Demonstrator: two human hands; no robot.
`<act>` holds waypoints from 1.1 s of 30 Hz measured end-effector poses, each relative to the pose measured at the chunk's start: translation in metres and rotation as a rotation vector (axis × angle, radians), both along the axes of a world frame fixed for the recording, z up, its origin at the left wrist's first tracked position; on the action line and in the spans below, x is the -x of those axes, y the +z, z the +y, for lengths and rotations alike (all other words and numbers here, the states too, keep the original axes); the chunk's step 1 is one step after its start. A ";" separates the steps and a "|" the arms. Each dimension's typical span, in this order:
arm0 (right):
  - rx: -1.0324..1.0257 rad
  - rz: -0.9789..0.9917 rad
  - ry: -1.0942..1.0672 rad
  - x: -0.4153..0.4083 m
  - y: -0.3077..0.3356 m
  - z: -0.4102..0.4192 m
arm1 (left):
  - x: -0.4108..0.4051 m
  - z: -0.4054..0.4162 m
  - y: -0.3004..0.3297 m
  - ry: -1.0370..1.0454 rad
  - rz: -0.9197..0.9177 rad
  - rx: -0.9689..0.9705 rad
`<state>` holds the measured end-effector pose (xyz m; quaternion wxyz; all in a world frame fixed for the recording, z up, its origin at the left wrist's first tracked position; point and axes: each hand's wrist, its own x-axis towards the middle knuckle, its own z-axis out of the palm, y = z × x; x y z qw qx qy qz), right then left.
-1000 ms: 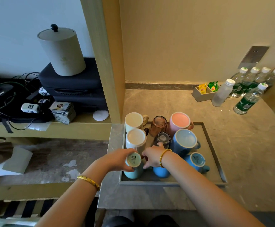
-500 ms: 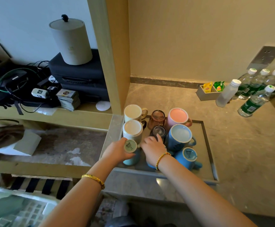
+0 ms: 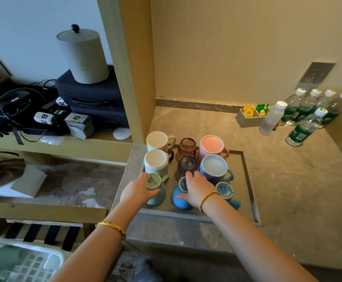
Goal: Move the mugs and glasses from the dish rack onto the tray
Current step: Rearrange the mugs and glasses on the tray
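Two hands on the tray [image 3: 249, 180]: left hand [image 3: 137, 191] grips the teal mug [image 3: 156, 190], right hand [image 3: 197, 190] cups the blue mug [image 3: 179, 197].

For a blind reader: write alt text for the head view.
Two bare hands rest on upturned mugs at a tray's near edge: left hand on a light green mug, right hand on a blue mug. Seven more cups stand upside down on the tray.

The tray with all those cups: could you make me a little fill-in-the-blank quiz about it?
1. Every mug and glass on the tray stands ____ down.
2. The left hand holds the pale ____ mug.
3. The right hand rests on a ____ mug.
4. Between the white and coloured mugs stand ____ dark glasses.

Missing words: upside; green; blue; two
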<state>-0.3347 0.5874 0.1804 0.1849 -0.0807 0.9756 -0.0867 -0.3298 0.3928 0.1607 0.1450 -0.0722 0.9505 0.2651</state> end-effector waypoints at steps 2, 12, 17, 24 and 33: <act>-0.005 -0.083 0.004 0.001 0.000 -0.001 | 0.000 0.000 0.000 -0.015 -0.013 0.017; 0.095 -0.093 0.079 0.006 -0.004 -0.002 | -0.005 0.019 0.016 -0.243 0.375 0.121; 0.206 -0.117 0.043 0.006 -0.009 0.000 | 0.005 0.033 0.011 -0.427 0.222 0.106; 0.396 -0.102 -0.090 0.013 0.003 0.030 | 0.018 0.047 -0.003 -0.631 0.137 0.271; 0.544 0.235 -0.212 0.016 0.008 0.054 | 0.019 0.054 0.002 -0.618 0.137 0.234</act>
